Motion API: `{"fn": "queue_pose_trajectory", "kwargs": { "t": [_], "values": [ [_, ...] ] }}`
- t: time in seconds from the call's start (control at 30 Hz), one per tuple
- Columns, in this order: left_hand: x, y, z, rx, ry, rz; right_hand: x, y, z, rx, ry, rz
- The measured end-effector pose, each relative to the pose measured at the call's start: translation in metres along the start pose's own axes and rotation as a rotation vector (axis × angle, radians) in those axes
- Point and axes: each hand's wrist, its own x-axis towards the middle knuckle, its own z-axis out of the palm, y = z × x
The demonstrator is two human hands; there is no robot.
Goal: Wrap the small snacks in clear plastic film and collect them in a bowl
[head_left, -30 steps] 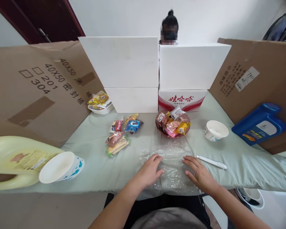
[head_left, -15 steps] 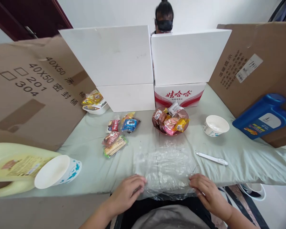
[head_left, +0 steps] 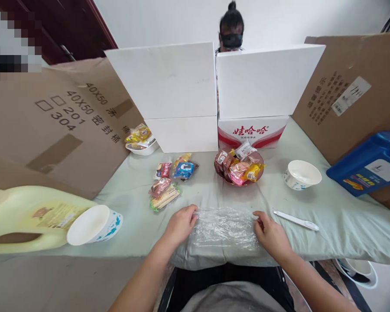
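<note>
Left hand (head_left: 180, 225) pinching the clear plastic sheet (head_left: 225, 227) at its left edge, right hand (head_left: 270, 234) gripping the right edge, sheet lying folded on the pale green tablecloth (head_left: 328, 216), white pen (head_left: 295, 220) lying just beside the right hand.

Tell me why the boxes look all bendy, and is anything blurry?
Head view: the wide lens bows straight edges, so the white boxes lean outward and the yellow jug stretches at the edge. The plastic sheet between the left hand and right hand glints softly. Top-left corner is blocked into squares.
</note>
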Motion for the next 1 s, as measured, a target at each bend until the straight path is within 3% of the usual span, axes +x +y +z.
{"fn": "queue_pose_trajectory", "kwargs": {
  "t": [0.1,0.17,0.23,0.3,0.4,0.5,0.8,1.0],
  "values": [
    [-0.006,0.018,0.013,0.144,0.324,0.050,0.006,-0.004,0.006,-0.141,-0.038,0.008],
    [-0.014,0.039,0.028,0.123,0.434,0.200,0.007,-0.007,0.009,-0.187,-0.053,0.001],
    [-0.020,0.060,0.046,0.040,0.325,0.417,0.006,-0.008,0.009,-0.209,-0.075,-0.004],
    [-0.023,0.074,0.063,0.021,0.211,0.514,0.007,-0.007,0.007,-0.214,-0.095,-0.004],
    [-0.021,0.079,0.080,0.069,0.083,0.528,0.012,-0.003,0.001,-0.226,-0.044,0.010],
    [-0.019,0.074,0.085,0.093,-0.014,0.522,0.021,0.000,-0.004,-0.199,0.073,0.005],
    [-0.020,0.072,0.088,0.094,-0.061,0.500,0.029,-0.013,0.020,0.201,0.116,-0.154],
    [-0.021,0.070,0.090,0.108,-0.029,0.513,0.038,0.016,-0.003,0.204,0.400,-0.065]
  ]
}}
